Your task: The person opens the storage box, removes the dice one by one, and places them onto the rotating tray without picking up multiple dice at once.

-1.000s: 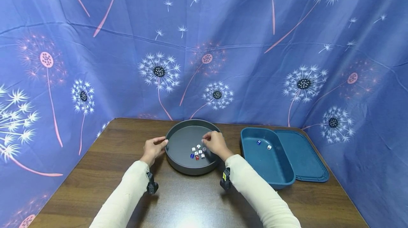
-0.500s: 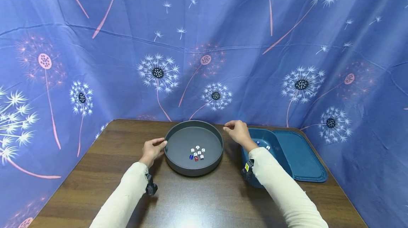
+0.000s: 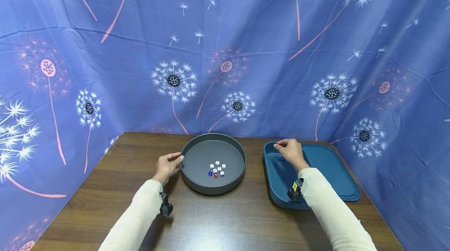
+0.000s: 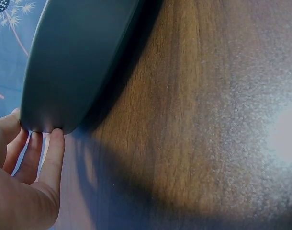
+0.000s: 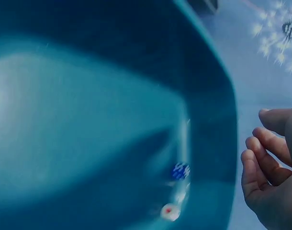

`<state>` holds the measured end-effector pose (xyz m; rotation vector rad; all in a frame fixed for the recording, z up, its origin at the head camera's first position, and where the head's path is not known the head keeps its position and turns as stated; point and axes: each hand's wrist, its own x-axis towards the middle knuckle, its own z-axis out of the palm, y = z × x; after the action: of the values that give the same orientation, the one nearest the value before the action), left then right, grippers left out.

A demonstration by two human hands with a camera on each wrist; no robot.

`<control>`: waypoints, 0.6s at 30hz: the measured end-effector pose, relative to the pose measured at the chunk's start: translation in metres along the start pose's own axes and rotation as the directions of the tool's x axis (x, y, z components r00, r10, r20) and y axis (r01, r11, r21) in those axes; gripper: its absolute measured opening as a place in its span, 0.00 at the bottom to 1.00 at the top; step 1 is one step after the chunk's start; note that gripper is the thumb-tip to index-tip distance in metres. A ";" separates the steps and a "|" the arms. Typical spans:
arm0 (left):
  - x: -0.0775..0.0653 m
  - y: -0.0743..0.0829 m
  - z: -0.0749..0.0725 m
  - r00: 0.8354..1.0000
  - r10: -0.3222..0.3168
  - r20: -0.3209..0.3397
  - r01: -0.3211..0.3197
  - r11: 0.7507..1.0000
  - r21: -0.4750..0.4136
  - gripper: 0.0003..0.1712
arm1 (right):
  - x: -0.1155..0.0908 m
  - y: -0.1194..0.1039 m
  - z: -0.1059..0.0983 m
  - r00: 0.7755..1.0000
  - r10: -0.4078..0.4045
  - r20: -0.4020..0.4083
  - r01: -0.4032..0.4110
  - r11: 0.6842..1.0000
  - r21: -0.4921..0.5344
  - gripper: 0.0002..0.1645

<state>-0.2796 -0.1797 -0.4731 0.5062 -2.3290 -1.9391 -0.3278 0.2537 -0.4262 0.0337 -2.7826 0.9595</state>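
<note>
A round dark grey pan (image 3: 211, 189) holds several small dice: mostly white dice (image 3: 222, 173), one red die (image 3: 216, 175) and one blue die (image 3: 210, 173). My left hand (image 3: 166, 168) holds the pan at its left side, thumb at the rim and fingertips against the outer wall. Over the far end of the teal box (image 3: 281, 186) is my right hand (image 3: 292, 153), fingers loosely bent. No die shows between those fingers in the right wrist view. Inside the box lie a blue die (image 5: 180, 171) and a white die (image 5: 170, 212) with a red pip.
A flat teal lid (image 3: 330, 171) lies right of the box, against its side. All stand on a brown wooden table (image 3: 225, 219). A blue cloth (image 3: 225, 67) with dandelion print hangs behind the table.
My right hand has travelled from above the dice in the pan, over the table, to above the box. My left hand has stayed at the pan.
</note>
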 end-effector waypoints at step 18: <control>-0.002 0.001 -0.001 1.000 -0.003 0.013 0.003 1.000 0.020 0.20 | -0.006 0.041 0.009 0.985 0.166 0.035 -0.161 0.980 -0.117 0.14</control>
<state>-0.2779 -0.1797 -0.4715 0.5003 -2.3587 -1.9277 -0.3273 0.2806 -0.4590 -0.1961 -2.9136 0.8421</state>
